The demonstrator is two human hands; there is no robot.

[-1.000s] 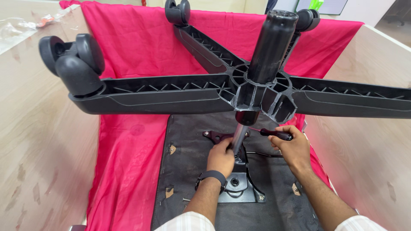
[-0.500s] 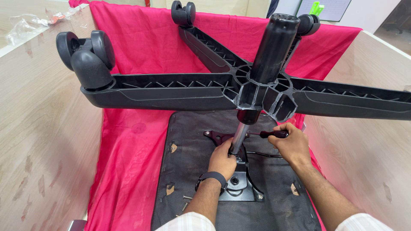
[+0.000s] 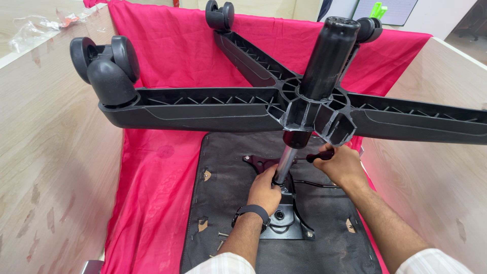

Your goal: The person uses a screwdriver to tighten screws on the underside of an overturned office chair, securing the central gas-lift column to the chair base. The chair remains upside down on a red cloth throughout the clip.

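Note:
An upturned office chair lies in front of me. Its black star base (image 3: 203,109) with castor wheels (image 3: 109,68) sits on top of the gas cylinder (image 3: 327,61). My left hand (image 3: 265,190), with a dark watch on the wrist, grips the shiny lower shaft (image 3: 284,165) where it enters the black metal seat plate (image 3: 284,226). My right hand (image 3: 342,165) closes on the black lever handle (image 3: 318,155) beside the shaft. The seat underside (image 3: 228,203) is covered in black fabric.
A red cloth (image 3: 157,167) lies under the seat and runs up the back. Light wooden panels (image 3: 45,167) stand on the left and right (image 3: 431,187). Loose screws (image 3: 222,238) lie on the seat near my left forearm. Crumpled plastic wrap (image 3: 35,30) is at the top left.
The view has shifted, so the star base and castors now sit further right and lower in frame. Both hands keep their grips on the shaft and the lever.

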